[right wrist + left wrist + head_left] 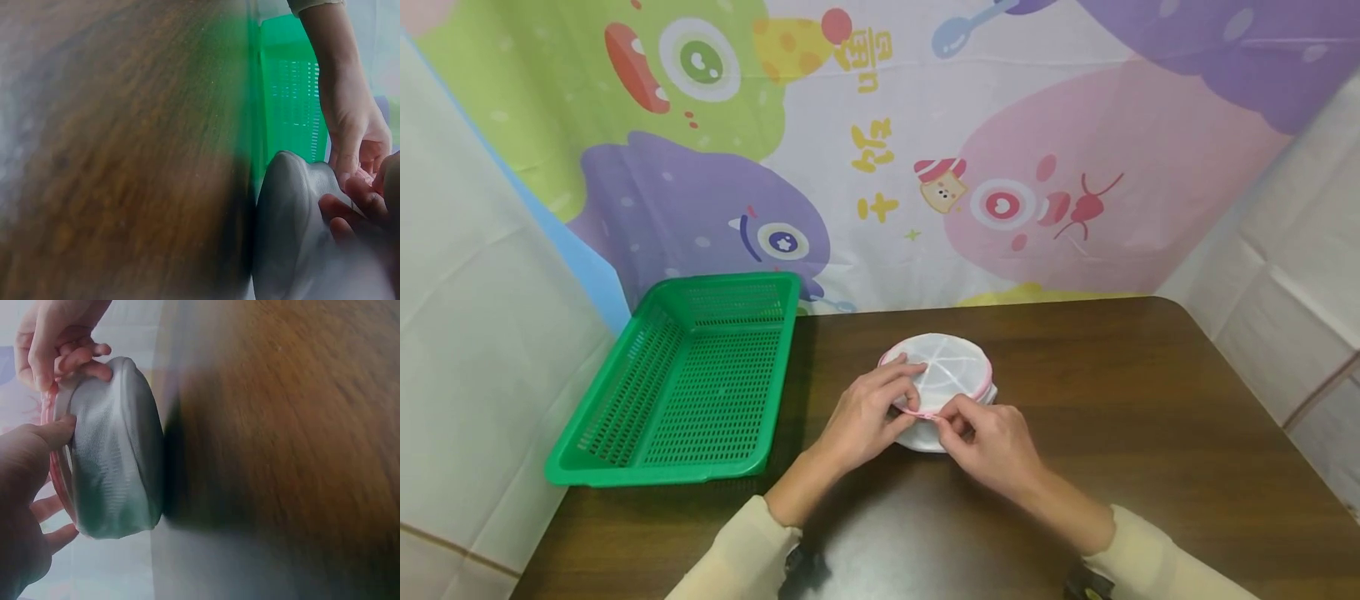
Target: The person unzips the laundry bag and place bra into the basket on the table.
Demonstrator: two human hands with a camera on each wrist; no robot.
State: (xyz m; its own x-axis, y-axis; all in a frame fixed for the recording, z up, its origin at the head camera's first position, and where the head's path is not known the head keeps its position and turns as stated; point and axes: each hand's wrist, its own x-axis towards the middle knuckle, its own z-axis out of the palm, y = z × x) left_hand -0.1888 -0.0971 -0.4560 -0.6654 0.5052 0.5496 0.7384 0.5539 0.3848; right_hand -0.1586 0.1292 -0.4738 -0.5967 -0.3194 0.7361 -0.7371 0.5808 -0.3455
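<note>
A round white mesh laundry bag (953, 377) with a pink zipper around its top edge stands on the table in the head view. My left hand (871, 412) grips the near left of the rim, its thumb below the zipper and fingers over the mesh lid. Right beside it, my right hand (992, 437) pinches the zipper at the front between thumb and forefinger; the zipper pull itself is hidden by the fingertips. From the left wrist, the bag's grey-white mesh side (112, 450) shows upright. The right wrist view has the bag (284, 231) partly behind the right fingers.
A green perforated plastic basket (767, 400) stands left of the bag on the brown wooden table (1150, 417). Behind the table hangs a cartoon-printed cloth (880, 250). Pale panels (1285, 275) border the table at both sides.
</note>
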